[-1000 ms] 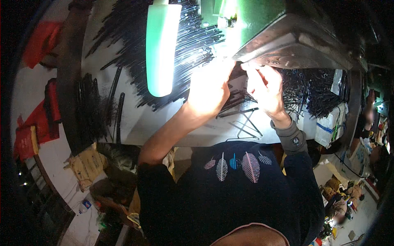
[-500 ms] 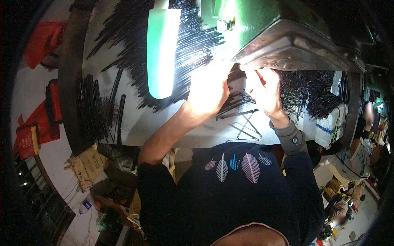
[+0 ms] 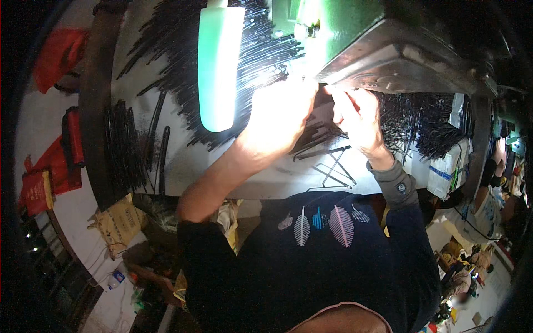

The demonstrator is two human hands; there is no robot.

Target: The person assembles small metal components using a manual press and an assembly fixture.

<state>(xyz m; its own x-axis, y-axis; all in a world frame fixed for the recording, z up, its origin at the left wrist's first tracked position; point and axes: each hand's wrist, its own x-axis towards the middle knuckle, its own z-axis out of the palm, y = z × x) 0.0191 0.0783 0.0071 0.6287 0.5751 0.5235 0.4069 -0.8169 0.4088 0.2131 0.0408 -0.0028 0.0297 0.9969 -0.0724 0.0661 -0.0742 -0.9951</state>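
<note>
My left hand [image 3: 280, 114], washed out by glare, reaches up to the lower edge of a green machine [image 3: 361, 25]. Its fingers are bent together, and whatever they hold is lost in the bright light. Close beside it on the right, under the machine's metal cover [image 3: 388, 66], my right hand [image 3: 360, 116] has its thumb and fingers drawn together in a pinch. I cannot make out what is between them. Many thin black rods [image 3: 277, 55] lie in a spread pile beyond my left hand. Below my hands rests a thin black bent-wire piece [image 3: 336, 169].
A long lamp [image 3: 216, 72] hangs over the pile, left of my hands. More black rods [image 3: 441, 139] are heaped at the right beside a white box [image 3: 448, 166]; a dark bundle of strips [image 3: 123, 147] lies at the table's [image 3: 250, 188] left. A brown sack [image 3: 117, 225] stands below.
My left forearm and elbow have shifted slightly left and down. My right hand stays almost in place, under the machine's edge.
</note>
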